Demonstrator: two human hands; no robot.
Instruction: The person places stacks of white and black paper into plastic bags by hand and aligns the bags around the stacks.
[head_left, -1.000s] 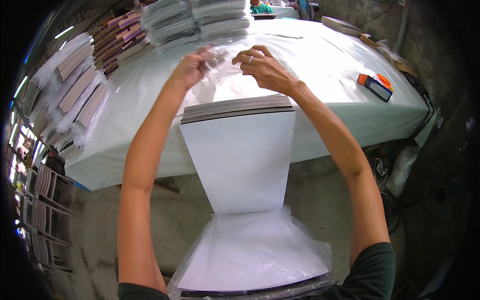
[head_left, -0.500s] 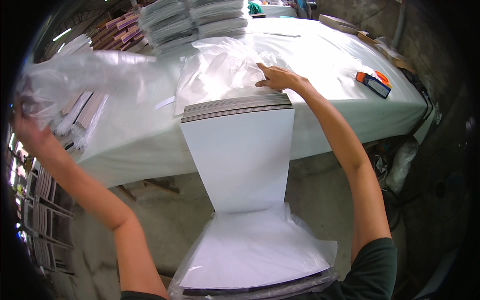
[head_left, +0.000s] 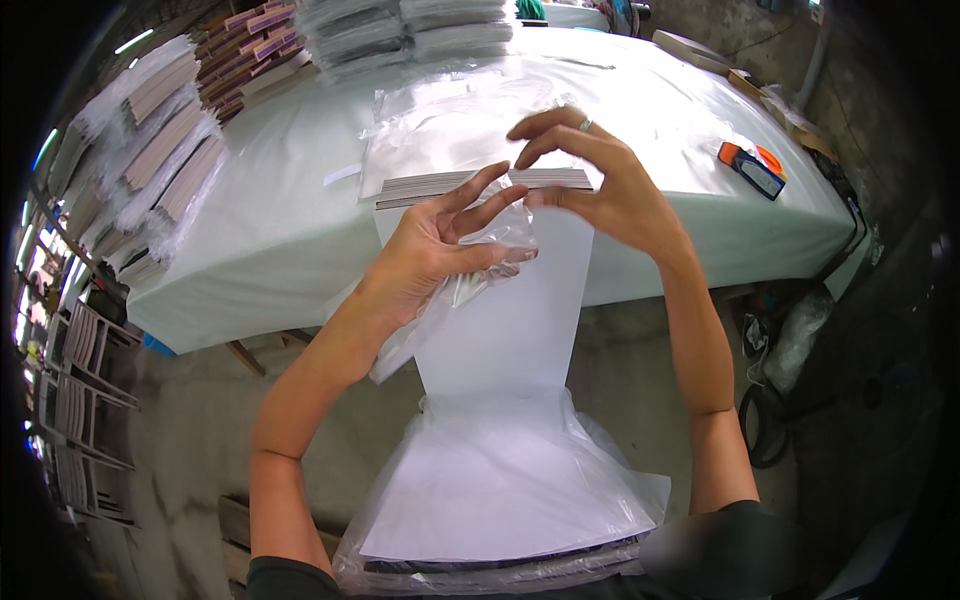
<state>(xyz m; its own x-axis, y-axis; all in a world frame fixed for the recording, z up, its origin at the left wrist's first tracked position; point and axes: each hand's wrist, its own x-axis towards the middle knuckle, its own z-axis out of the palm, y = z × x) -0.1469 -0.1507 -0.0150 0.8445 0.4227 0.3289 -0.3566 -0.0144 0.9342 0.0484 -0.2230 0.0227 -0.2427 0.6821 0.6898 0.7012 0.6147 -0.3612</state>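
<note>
My left hand (head_left: 440, 245) pinches a crumpled clear plastic bag (head_left: 465, 287) between thumb and fingers, in front of a stack of boards. My right hand (head_left: 610, 185) hovers over the stack's right end, fingers curved and apart. Its thumb is close to the bag; whether they touch I cannot tell. The board stack (head_left: 420, 187) leans on the table edge, grey edges up and a white face (head_left: 530, 330) toward me. Below it, a white-topped stack in clear plastic (head_left: 510, 490) rests at my lap.
More clear plastic bags (head_left: 440, 130) lie flat on the covered table (head_left: 290, 190). An orange and dark-blue tape dispenser (head_left: 752, 170) sits at the right. Wrapped board stacks stand at the left (head_left: 160, 140) and at the back (head_left: 410, 30). Stacked chairs (head_left: 88, 390) are on the far left.
My left hand has swung from the far left to the middle, bringing the plastic bag. My right hand has lifted off the bags on the table and come nearer, its fingers now curved.
</note>
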